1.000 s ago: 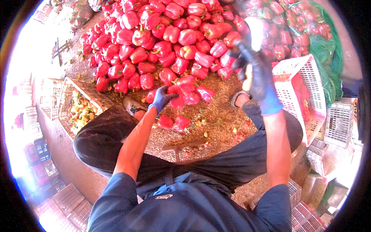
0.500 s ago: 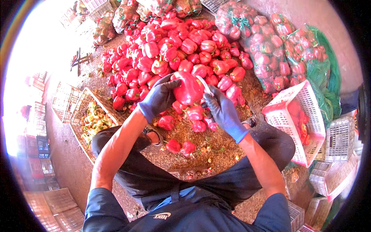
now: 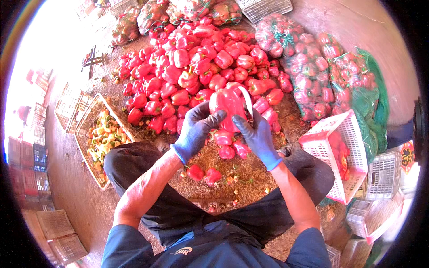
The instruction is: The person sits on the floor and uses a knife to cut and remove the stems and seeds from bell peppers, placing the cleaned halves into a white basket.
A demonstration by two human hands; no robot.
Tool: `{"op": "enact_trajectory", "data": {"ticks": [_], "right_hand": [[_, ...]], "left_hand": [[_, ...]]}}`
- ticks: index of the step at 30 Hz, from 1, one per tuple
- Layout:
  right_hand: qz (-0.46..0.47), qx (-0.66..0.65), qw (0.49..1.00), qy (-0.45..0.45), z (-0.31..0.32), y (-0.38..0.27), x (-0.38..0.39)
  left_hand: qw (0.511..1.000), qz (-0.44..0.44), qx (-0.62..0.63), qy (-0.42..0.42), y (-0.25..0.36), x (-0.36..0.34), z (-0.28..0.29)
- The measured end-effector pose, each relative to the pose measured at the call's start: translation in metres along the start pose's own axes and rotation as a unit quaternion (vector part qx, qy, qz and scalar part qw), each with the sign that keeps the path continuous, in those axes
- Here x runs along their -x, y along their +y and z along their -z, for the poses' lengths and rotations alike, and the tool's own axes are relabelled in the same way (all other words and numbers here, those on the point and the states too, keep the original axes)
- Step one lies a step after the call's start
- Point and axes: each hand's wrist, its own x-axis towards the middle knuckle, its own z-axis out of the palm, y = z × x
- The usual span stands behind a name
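Both of my hands wear dark-palmed blue gloves. A large red bell pepper [image 3: 227, 107] is held up in front of me, over the near side of a heap of red peppers [image 3: 190, 58]. My left hand [image 3: 199, 127] grips its left side, thumb across the front. On the other side, my right hand [image 3: 255, 134] is closed round a thin white curved tool [image 3: 246, 99], whose arc stands along the pepper's right edge. The right thumb presses toward the pepper's lower front. Whether the tool's edge cuts into the flesh cannot be made out.
On my left a crate [image 3: 82, 131] holds yellow-green pepper cores [image 3: 107, 136]. At right, a tilted white-and-pink crate [image 3: 357, 147] contains red peppers. Filled mesh sacks [image 3: 308, 76] stand behind. Two loose peppers [image 3: 203, 174] lie between my legs amid scraps.
The pepper has turned and shifted slightly right. My left hand has moved right and a little down, nearer my right hand. The white tool now stands more upright beside the pepper. My view has shifted slightly.
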Motion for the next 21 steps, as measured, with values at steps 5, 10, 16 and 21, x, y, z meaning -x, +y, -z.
{"op": "enact_trajectory", "data": {"ticks": [5, 10, 16, 21], "right_hand": [[0.066, 0.083, 0.994, 0.036, -0.012, 0.005, -0.001], [0.046, 0.133, 0.99, -0.012, -0.016, -0.018, 0.005], [-0.016, 0.142, 0.989, -0.03, -0.024, -0.009, 0.013], [0.017, 0.152, 0.988, -0.035, -0.03, 0.021, 0.029]], "left_hand": [[0.934, -0.219, -0.272, 0.073, 0.011, -0.002, 0.015], [0.877, -0.256, -0.398, 0.085, 0.02, 0.005, 0.008], [0.935, -0.225, -0.253, 0.102, 0.017, 0.006, 0.003], [0.983, -0.128, 0.036, 0.129, 0.023, -0.001, 0.017]]}}
